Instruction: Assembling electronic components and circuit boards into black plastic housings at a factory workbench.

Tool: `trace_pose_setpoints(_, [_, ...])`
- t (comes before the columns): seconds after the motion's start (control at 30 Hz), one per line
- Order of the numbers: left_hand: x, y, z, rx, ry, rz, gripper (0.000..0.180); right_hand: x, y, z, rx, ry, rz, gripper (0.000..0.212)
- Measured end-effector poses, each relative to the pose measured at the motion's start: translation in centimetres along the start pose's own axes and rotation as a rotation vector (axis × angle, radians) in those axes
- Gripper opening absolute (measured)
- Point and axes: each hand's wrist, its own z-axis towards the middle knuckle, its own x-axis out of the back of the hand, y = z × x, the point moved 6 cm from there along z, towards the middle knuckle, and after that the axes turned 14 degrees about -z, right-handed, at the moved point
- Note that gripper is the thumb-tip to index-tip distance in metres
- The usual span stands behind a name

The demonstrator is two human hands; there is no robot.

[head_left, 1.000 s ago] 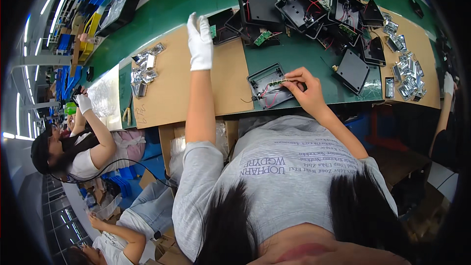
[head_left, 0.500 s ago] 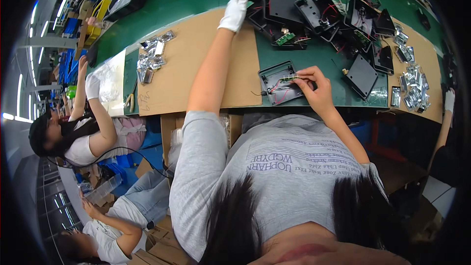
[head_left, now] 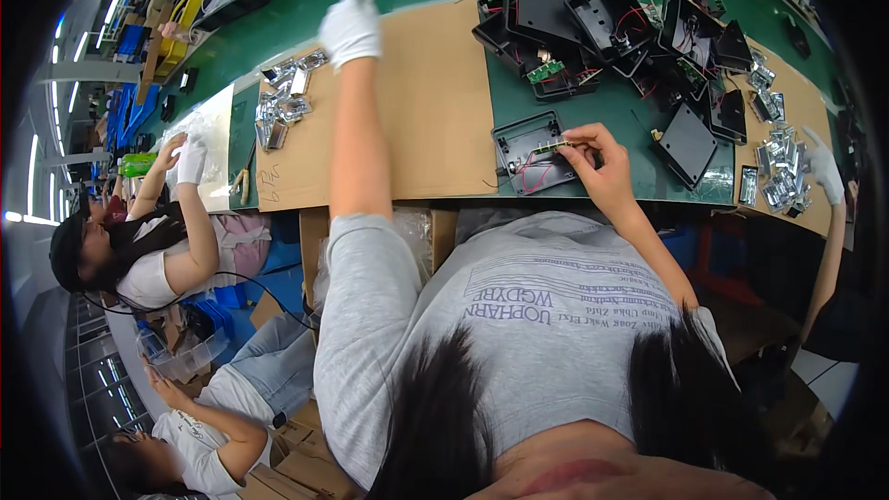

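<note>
My right hand (head_left: 600,165), bare, pinches a small green circuit board (head_left: 553,146) between thumb and fingers. The board is over an open black plastic case (head_left: 526,150) near the table's front edge, with red wires (head_left: 530,176) running inside the case. My left hand (head_left: 352,30), in a white glove, is above the far left part of a cardboard sheet (head_left: 426,102). Its fingers are foreshortened and blurred, so I cannot make out whether they hold anything. Nearest to it are several shiny silver parts (head_left: 285,104) on the sheet's left side.
A heap of black plastic cases (head_left: 546,18) with boards and wires stands at the back right. One black case (head_left: 685,143) lies apart. More silver parts (head_left: 785,167) lie at far right, beside a co-worker's gloved hand (head_left: 824,171). Two other people are at the left.
My left hand has moved left, away from the heap of black cases, across the cardboard. My right hand keeps the circuit board over the case. The co-worker's gloved hand has come to the silver parts at right.
</note>
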Motion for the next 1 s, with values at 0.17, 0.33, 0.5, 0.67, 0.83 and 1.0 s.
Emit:
trace_pose_setpoints(0.17, [2.2,-8.9,-1.4,0.289,-0.151,0.254,0.036,-0.1,0.6,0.1,-0.015,-0.01,0.053,0.014])
trace_pose_setpoints(0.33, [0.9,-10.8,-3.0,0.202,-0.308,0.193,0.039,0.3,0.2,0.1,-0.101,-0.105,0.033,0.014])
trace_pose_setpoints(0.5, [8.0,4.9,-12.3,0.158,-0.271,-0.992,0.04,0.5,-0.4,0.1,-0.093,-0.166,0.032,0.011])
trace_pose_setpoints(0.67, [8.4,11.4,-21.4,0.304,-0.442,-1.403,0.041,-0.1,-0.7,0.8,-0.014,-0.15,0.062,0.008])
trace_pose_setpoints(0.83, [7.9,11.6,-22.7,0.32,-0.502,-1.44,0.035,-0.5,-1.0,1.0,-0.025,-0.174,0.029,0.008])
trace_pose_setpoints(1.0, [7.8,12.0,-23.4,0.319,-0.532,-1.464,0.032,-0.8,-1.1,1.0,0.006,-0.134,-0.011,0.009])
